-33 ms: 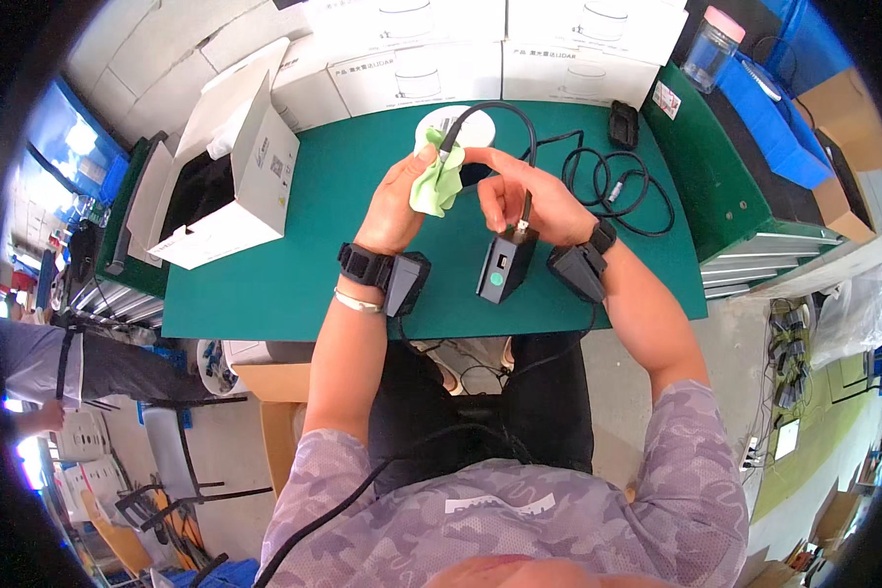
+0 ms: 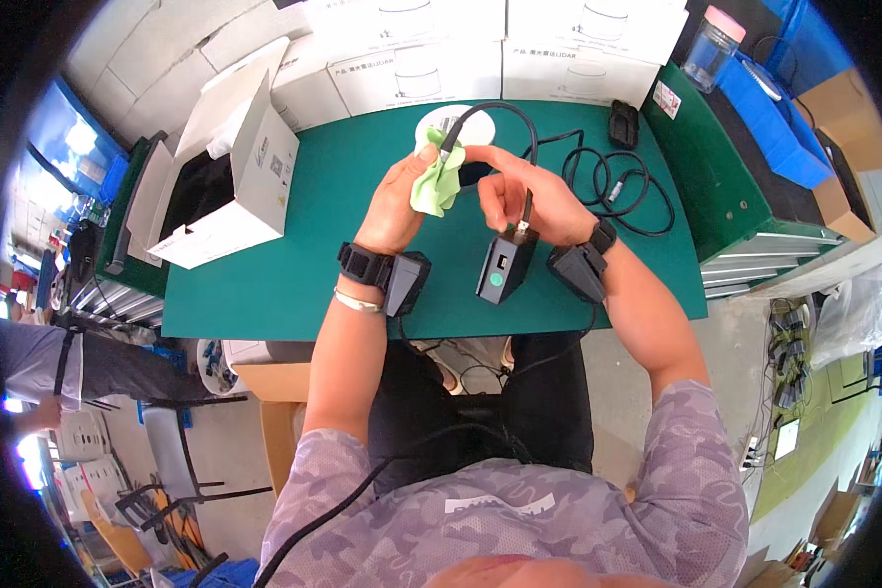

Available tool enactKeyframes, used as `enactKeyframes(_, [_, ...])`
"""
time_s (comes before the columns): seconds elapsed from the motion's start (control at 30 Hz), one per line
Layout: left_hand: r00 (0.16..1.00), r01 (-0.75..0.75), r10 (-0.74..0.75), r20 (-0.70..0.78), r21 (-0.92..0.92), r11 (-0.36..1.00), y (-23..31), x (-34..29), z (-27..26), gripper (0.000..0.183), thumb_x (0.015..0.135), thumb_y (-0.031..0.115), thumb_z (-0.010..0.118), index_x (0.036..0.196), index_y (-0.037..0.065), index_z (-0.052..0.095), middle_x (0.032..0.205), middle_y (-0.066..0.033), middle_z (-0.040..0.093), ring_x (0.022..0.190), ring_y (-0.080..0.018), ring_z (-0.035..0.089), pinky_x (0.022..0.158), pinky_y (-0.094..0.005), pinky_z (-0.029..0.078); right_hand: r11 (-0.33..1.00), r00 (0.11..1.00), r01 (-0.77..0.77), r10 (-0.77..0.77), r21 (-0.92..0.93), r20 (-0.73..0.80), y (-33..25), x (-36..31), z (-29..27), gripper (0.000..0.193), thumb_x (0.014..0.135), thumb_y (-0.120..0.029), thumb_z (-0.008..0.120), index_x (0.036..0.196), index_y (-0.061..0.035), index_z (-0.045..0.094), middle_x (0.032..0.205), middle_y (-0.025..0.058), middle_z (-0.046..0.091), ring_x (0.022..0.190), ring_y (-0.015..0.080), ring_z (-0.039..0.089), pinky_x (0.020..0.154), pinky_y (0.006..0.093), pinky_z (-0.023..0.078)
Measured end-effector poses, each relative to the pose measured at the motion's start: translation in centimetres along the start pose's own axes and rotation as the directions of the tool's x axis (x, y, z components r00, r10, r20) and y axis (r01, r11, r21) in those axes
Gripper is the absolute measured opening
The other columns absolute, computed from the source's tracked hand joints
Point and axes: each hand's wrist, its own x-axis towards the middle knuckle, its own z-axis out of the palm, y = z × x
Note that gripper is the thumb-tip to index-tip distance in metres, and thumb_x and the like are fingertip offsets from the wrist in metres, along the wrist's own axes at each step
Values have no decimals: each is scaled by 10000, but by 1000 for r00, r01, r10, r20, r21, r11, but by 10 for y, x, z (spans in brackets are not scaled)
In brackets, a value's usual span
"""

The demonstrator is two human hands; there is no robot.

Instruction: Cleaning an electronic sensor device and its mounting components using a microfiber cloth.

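My left hand (image 2: 399, 203) is closed on a crumpled light-green cloth (image 2: 435, 186), pinched around the end of a black cable (image 2: 505, 105). Just behind the cloth stands a round device (image 2: 477, 128) with a white top and a dark side, partly hidden by the hands. My right hand (image 2: 544, 201) has its index finger stretched toward this device, and its other fingers are curled. The cable arches over and passes through the right hand to a plug on a small black box (image 2: 505, 267), which sits tilted below the curled fingers and bears a green round sticker.
More black cable (image 2: 647, 176) lies coiled on the green table (image 2: 353, 304), near a small black object (image 2: 623, 125). At left stands an open white carton (image 2: 255, 211). White boxes (image 2: 416, 78) line the back. A green cabinet (image 2: 725, 186) borders the right. Another person (image 2: 39, 363) stands far left.
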Motion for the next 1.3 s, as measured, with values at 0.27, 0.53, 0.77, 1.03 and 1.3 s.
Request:
enactKeyframes(0.27, [999,41,-41,2,123,992,-1,0,4,431,966,375,462,1096,-16,587,947,-23,622,805,-78,544,691,-215,430,979,986,155,-161,131,35,-3,-1,4,532,992,-394,296,1385,-38,336,643,25,495,523,95,405,557,227,352])
enactKeyframes(0.53, [996,25,-52,68,355,935,-5,0,7,427,961,401,459,1069,11,596,920,-2,619,791,-60,543,681,-202,421,947,979,165,-192,274,75,-3,2,-6,637,921,-425,380,1396,-9,299,907,70,592,598,112,442,625,246,371])
enactKeyframes(0.77, [998,47,-35,-47,306,951,-6,0,0,435,968,381,451,1083,-14,593,956,-26,624,838,-72,559,731,-215,448,901,962,246,-273,359,26,1,7,-18,527,904,-376,427,1274,-1,421,932,79,610,707,148,505,692,268,396])
enactKeyframes(1.03, [984,16,15,-175,177,984,2,0,3,430,975,364,435,1113,-17,579,1001,-49,630,870,-98,591,758,-232,473,851,955,277,-293,447,-34,2,8,-27,510,910,-370,401,1258,1,433,849,56,579,725,173,464,703,296,367])
enactKeyframes(1.3, [994,39,-69,80,327,944,-4,-4,15,422,968,349,476,1147,-24,559,979,-11,610,867,-59,539,775,-212,440,866,952,298,-298,401,-63,2,9,-25,536,900,-369,397,1278,10,419,830,59,564,726,168,466,710,297,371])
